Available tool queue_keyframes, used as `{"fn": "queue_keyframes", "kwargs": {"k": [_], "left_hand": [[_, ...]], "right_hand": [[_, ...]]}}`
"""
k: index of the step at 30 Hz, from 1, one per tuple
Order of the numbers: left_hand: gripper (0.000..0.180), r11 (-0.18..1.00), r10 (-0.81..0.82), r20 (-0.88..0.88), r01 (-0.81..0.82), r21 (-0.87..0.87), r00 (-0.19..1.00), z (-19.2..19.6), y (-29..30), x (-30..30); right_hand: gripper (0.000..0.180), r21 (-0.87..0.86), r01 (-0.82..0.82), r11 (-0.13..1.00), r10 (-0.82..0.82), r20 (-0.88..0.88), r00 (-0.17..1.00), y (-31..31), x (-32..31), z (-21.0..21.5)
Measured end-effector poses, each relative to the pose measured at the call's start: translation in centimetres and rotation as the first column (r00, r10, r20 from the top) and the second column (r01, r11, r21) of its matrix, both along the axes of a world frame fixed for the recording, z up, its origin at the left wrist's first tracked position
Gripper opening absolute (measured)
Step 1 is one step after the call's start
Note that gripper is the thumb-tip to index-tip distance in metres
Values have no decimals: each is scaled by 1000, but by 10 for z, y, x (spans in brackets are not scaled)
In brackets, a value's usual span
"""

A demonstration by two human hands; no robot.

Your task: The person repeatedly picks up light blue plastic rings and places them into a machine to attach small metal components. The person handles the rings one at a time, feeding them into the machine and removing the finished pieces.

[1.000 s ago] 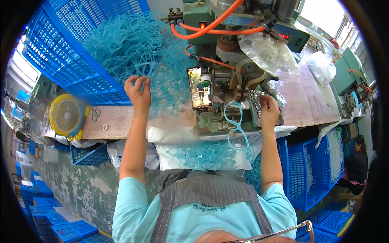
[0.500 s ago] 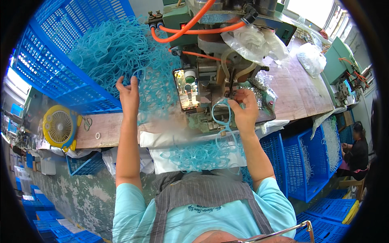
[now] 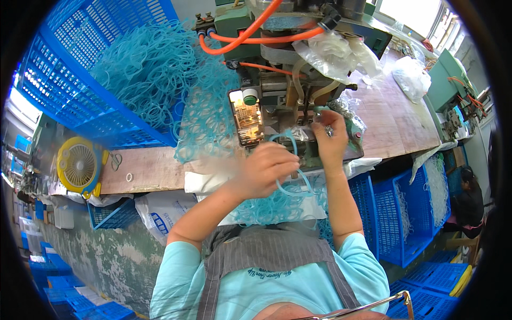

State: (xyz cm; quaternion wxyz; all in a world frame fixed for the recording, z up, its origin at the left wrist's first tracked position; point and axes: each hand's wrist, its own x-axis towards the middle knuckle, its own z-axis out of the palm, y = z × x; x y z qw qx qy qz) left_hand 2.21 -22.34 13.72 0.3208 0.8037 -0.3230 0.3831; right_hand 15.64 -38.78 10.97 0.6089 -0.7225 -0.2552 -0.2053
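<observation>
My left hand (image 3: 269, 169) is closed around a light-blue rubbery strap piece (image 3: 294, 188) made of joined loops, in front of the press machine (image 3: 282, 56). One upper loop reaches to the machine's working point. My right hand (image 3: 332, 136) is curled beside the machine's lower tooling, with a small cluster of shiny metal bits (image 3: 329, 130) at its fingers. More light-blue pieces (image 3: 256, 210) lie on a white sheet across my lap. A tangled heap of them (image 3: 144, 74) fills the tilted blue basket (image 3: 101, 114), and others are spread on the table beside it.
A lit phone (image 3: 247, 120) stands left of the tooling. Orange hoses (image 3: 256, 40) arch overhead. A yellow fan (image 3: 79, 166), green scissors (image 3: 115, 161) and a white ring (image 3: 129, 177) are at the left. Blue crates (image 3: 386, 213) stand to the right; a person (image 3: 469, 200) sits beyond them.
My left hand has come from the basket over to the strap piece and closed on it. My right hand has let go of that piece and shifted slightly right, with metal bits now showing.
</observation>
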Motion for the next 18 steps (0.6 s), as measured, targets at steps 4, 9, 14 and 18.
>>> {"fn": "queue_keyframes", "kwargs": {"k": [4,9,14,18], "left_hand": [[33,996,-75,-81,78,33,994,-6,-10,9],[36,996,-74,-70,77,48,995,-10,-9,13],[36,998,-53,-88,55,18,995,-8,-12,11],[36,998,-45,-79,49,43,996,-9,-13,10]], "right_hand": [[22,-285,370,884,-360,90,929,-46,50,-32],[15,-380,172,909,-247,-159,956,-83,78,-60],[30,-828,255,500,-351,75,933,-85,64,-68],[20,-712,308,631,-321,122,939,-70,71,-80]]}}
